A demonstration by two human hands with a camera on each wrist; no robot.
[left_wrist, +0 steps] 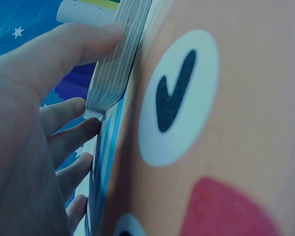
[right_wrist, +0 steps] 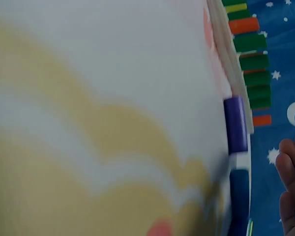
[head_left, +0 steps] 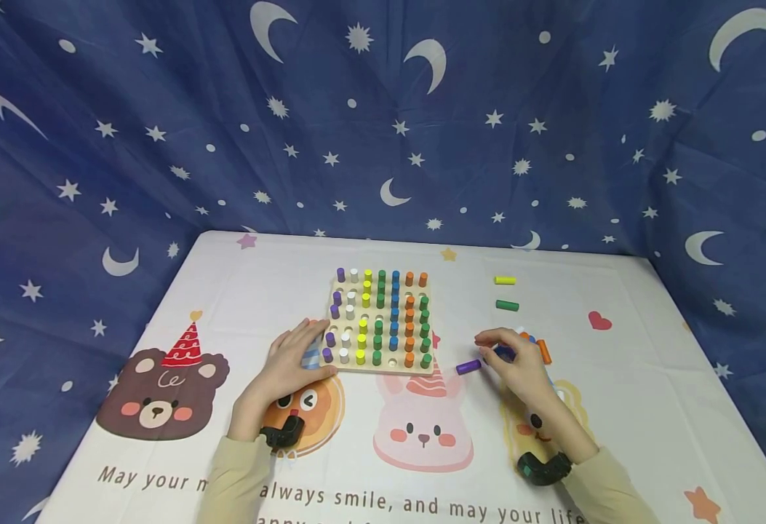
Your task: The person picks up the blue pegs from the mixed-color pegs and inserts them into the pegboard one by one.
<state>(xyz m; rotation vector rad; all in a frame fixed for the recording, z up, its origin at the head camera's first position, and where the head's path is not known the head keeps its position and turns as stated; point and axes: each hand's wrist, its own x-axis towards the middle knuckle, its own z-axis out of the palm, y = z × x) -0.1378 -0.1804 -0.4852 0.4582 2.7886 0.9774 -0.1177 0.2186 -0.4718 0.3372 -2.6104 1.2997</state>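
A wooden pegboard [head_left: 376, 370] stands on the table, carrying rows of purple, white, yellow, green, blue and orange pegs, with some bare holes. My left hand [head_left: 292, 360] rests at the board's near left corner, its thumb touching the front edge [left_wrist: 119, 59] and its fingers extended along the left side. To the right, my right hand [head_left: 519, 364] hovers over loose pegs with fingers bent loosely; nothing shows between them. A purple peg [head_left: 468, 367] lies just left of its fingertips. Partly under that hand is a dark blue peg [right_wrist: 240, 196].
An orange peg [head_left: 544, 351] lies beyond the right hand, near other loose pegs the hand partly hides. Farther back are a yellow peg [head_left: 505, 280] and a green peg [head_left: 507, 305]. The printed cloth [head_left: 618, 407] covers the table; a starry blue curtain [head_left: 383, 145] hangs behind.
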